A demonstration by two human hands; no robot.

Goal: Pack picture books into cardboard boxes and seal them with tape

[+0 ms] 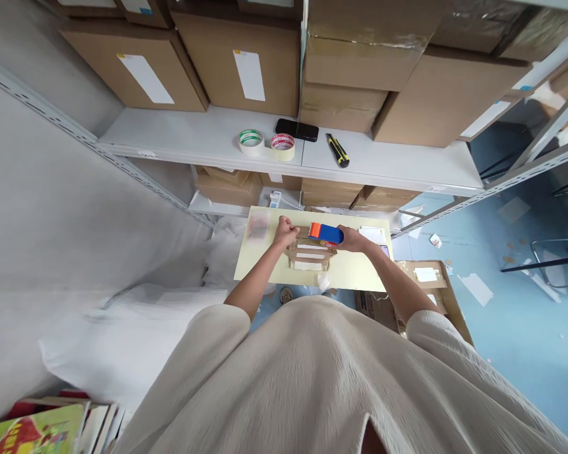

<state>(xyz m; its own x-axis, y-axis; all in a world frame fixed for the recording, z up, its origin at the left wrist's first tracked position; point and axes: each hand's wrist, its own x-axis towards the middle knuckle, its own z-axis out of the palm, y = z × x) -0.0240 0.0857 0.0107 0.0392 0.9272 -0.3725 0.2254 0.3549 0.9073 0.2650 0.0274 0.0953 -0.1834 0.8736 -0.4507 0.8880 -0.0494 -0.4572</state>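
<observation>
A small cardboard box (pixel 311 255) with white labels or tape strips on top lies on a pale yellow table (pixel 260 261). My left hand (pixel 286 231) is curled into a fist at the box's far left corner, pinching something too small to name. My right hand (pixel 351 240) grips a blue and orange tape dispenser (pixel 325 234) held over the far edge of the box.
A white shelf (pixel 208 135) beyond the table carries two tape rolls (pixel 266 143), a black phone (pixel 296 129), a yellow utility knife (pixel 337 150) and large cardboard cartons. An open carton (pixel 430 284) stands at the right. White bags lie at the left, books at the bottom left.
</observation>
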